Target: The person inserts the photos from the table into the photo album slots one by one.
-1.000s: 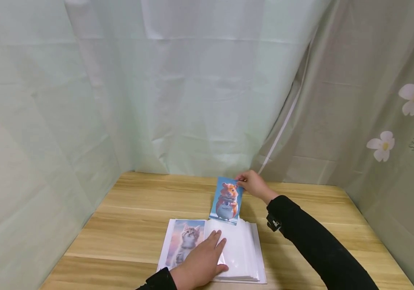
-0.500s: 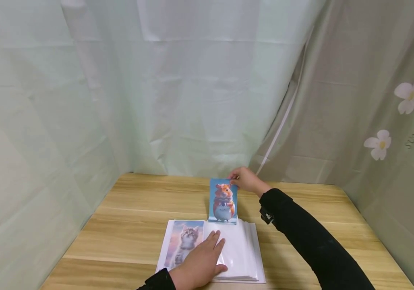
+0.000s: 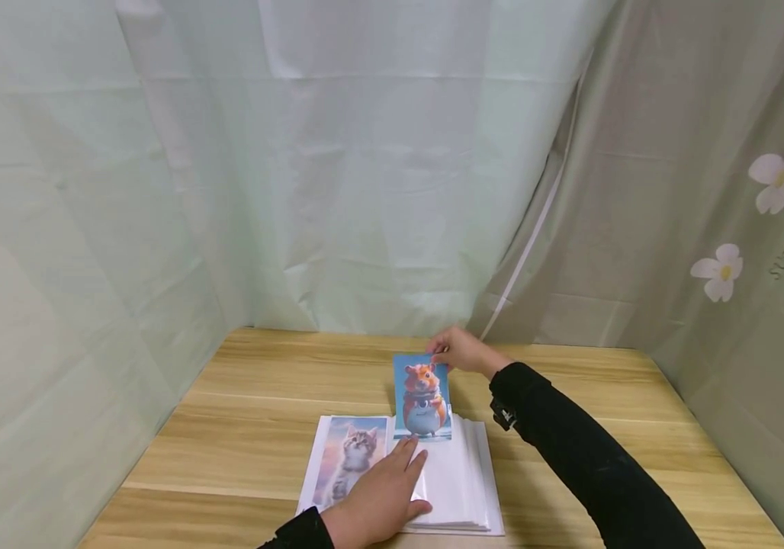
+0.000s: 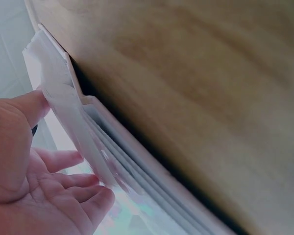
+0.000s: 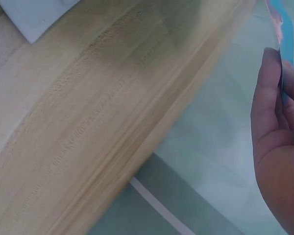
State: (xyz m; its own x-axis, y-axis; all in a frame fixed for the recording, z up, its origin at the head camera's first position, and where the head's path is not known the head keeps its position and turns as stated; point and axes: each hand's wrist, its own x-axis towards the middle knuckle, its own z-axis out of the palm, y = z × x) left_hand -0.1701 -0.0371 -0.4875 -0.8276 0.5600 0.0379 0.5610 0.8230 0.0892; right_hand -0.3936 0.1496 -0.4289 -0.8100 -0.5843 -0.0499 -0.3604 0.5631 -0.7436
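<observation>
An open photo album (image 3: pixel 457 496) with clear-sleeved white pages lies near the table's front. Its left page bears a kitten picture (image 3: pixel 351 457). My right hand (image 3: pixel 462 352) pinches the upper right corner of a blue hamster picture card (image 3: pixel 422 404); in the right wrist view the card (image 5: pixel 287 34) stands edge-on between thumb and fingers. The card's lower end overlaps the top of the right page; whether it is inside the sleeve I cannot tell. My left hand (image 3: pixel 381 492) rests on the album across the fold, fingers spread, fingertips by the card's lower edge.
The wooden table (image 3: pixel 241 427) extends around the album to both sides and behind. Pale curtains (image 3: pixel 378 191) hang along its left and back edges, and a darker flowered curtain (image 3: pixel 646 252) at the right. Black sleeves (image 3: pixel 584 450) cover the arms.
The hamster card has straightened from a tilt, shifted slightly left, then come down toward the left fingertips, with the right hand following. The left hand stays in place on the album.
</observation>
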